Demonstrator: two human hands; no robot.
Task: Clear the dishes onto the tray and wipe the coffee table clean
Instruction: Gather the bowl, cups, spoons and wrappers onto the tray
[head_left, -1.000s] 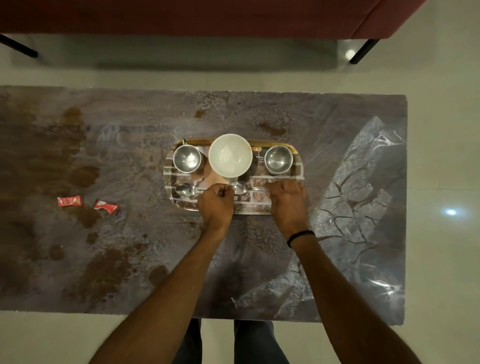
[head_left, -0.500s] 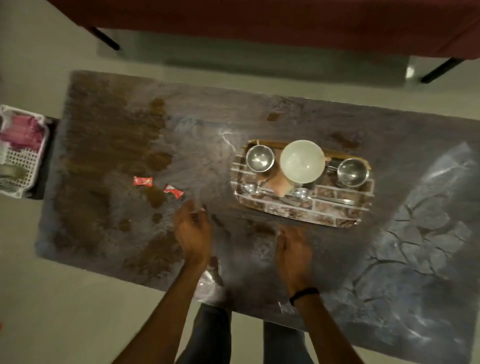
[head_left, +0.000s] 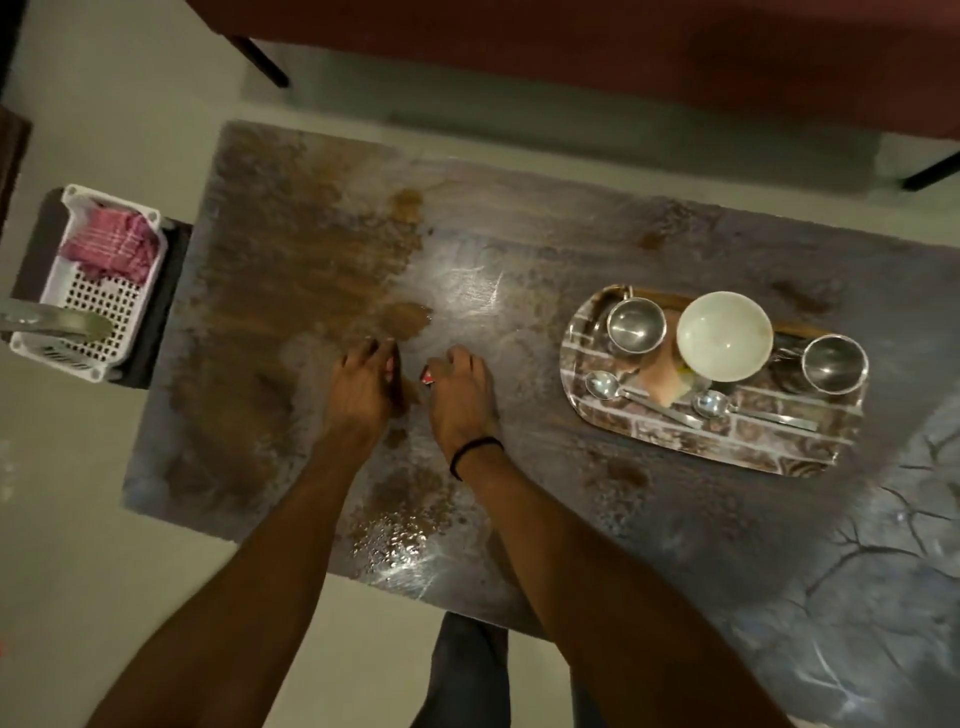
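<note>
The patterned tray (head_left: 649, 441) lies on the right part of the coffee table (head_left: 545, 249). It carries a white bowl (head_left: 724, 332), two steel cups (head_left: 635, 325) (head_left: 834, 364) and two spoons (head_left: 639, 397) (head_left: 753, 410). Both my hands are down on the table left of the tray. My right hand (head_left: 460, 397) pinches a red wrapper (head_left: 427, 375) at its fingertips. My left hand (head_left: 361, 387) is curled over the other red wrapper (head_left: 388, 368), of which only a pinkish edge shows.
Brown spill stains (head_left: 291, 291) cover the table's left half, with a wet patch (head_left: 400, 530) near the front edge. A white basket (head_left: 104, 306) holding a pink cloth (head_left: 111, 247) stands off the left end. A red sofa (head_left: 571, 47) runs along the far side.
Both hands left the tray's front edge and travelled left to the two red wrappers, closing on them. My view swung left, so the tray now sits at the right and the basket shows.
</note>
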